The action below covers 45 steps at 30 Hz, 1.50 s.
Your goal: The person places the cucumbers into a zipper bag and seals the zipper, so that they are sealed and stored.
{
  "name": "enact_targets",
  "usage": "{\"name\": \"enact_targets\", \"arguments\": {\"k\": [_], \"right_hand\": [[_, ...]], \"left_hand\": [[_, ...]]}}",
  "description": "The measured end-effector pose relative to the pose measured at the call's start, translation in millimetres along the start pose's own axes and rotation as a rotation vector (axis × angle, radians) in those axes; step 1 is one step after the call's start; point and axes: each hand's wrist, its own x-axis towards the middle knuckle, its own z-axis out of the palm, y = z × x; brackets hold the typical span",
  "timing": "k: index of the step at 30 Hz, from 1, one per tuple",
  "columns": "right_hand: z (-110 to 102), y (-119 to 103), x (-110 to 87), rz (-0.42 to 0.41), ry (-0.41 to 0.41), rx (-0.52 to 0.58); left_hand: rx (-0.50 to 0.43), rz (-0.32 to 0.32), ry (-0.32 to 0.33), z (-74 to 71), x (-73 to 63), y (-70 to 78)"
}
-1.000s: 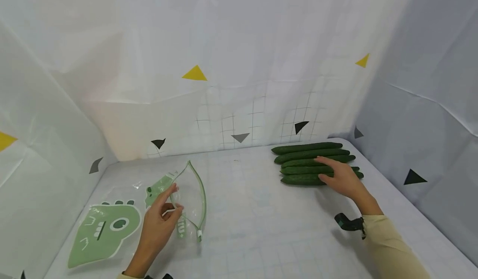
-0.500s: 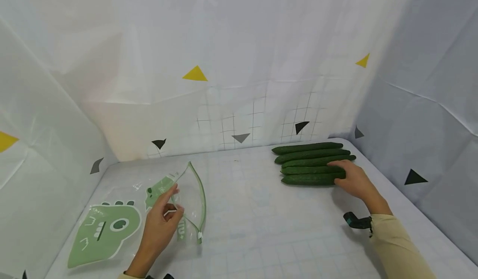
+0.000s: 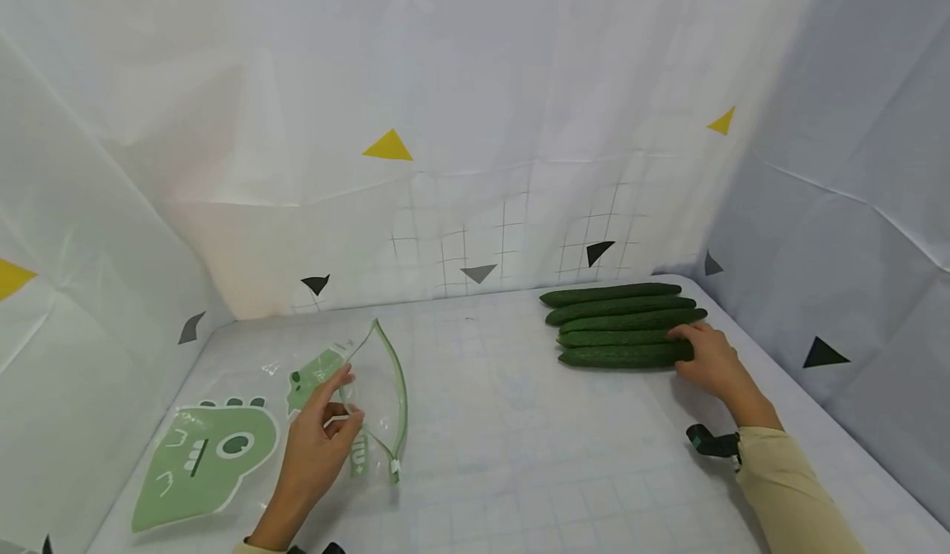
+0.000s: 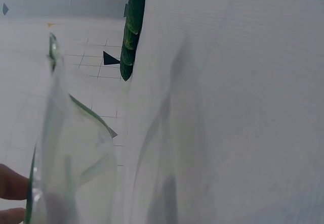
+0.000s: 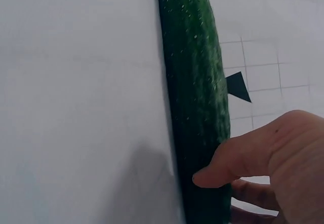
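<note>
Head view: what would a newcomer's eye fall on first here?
Probably the clear plastic bag with a green cartoon creature print, at the left, its green-rimmed mouth held open by the left hand. Next, five long dark-green cucumbers lie side by side at the right of the white table, the right hand gripping the nearest one near its right end.

The left hand [image 3: 317, 437] is bent in a pinch at lower left; the right hand [image 3: 714, 364] curls right of centre, its sleeved forearm [image 3: 796, 488] slanting up from lower right.
</note>
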Motion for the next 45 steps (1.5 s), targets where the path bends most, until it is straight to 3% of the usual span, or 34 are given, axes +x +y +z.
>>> {"name": "enact_targets", "arguments": {"k": [17, 24, 29, 37, 45], "right_hand": [[1.0, 17.1, -3.1, 0.009, -0.015, -0.023], [-0.4, 26.9, -2.6, -0.049, -0.045, -0.025], [0.6, 34.7, -5.3, -0.093, -0.072, 0.052], [6.3, 45.3, -12.6, -0.079, -0.105, 0.169], [3.9, 26.4, -10.2, -0.111, -0.087, 0.238]], "left_hand": [[0.014, -0.015, 0.022, -2.7, 0.7, 5.0], [0.01, -0.021, 0.017, -3.3, 0.0, 5.3], [0.018, -0.012, 0.014, -3.7, -0.2, 5.0], [0.014, -0.005, 0.0, -2.4, 0.5, 4.2], [0.006, -0.007, -0.008, -3.3, 0.0, 3.0]]}}
